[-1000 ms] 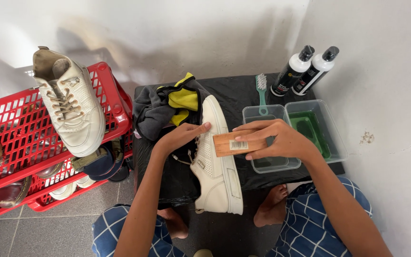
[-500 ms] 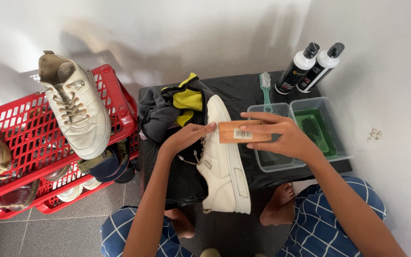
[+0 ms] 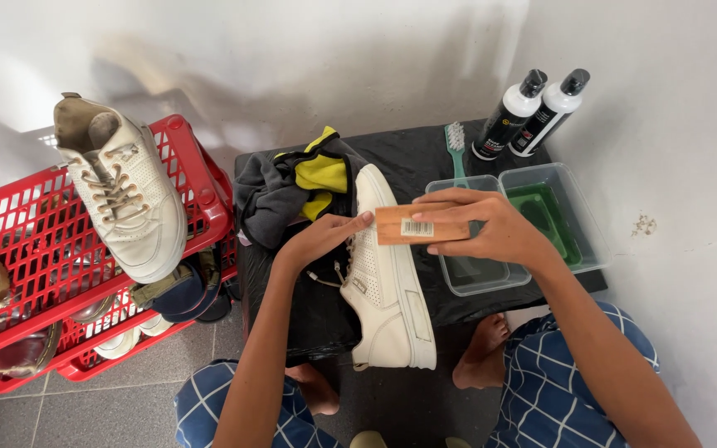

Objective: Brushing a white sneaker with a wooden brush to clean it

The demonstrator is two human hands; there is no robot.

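A white sneaker [image 3: 392,290] lies on its side on a low black table [image 3: 425,153]. My left hand [image 3: 321,239] rests on the sneaker's laced top and steadies it. Just above the shoe, my right hand [image 3: 483,224] grips a wooden brush [image 3: 412,226] by its block. The brush's end touches my left fingertips. A grey and yellow cloth [image 3: 292,187] is bunched at the sneaker's toe end.
Two clear plastic tubs [image 3: 533,253] sit right of the shoe, one with a green liner. A green toothbrush [image 3: 456,149] and two bottles [image 3: 529,112] stand behind them. At left, a red crate [image 3: 35,241] holds shoes, another white sneaker [image 3: 122,191] on top. My bare feet [image 3: 483,353] are below.
My right hand with the brush has shifted slightly up over the sneaker. The view has drifted a little; my left hand stays on the shoe.
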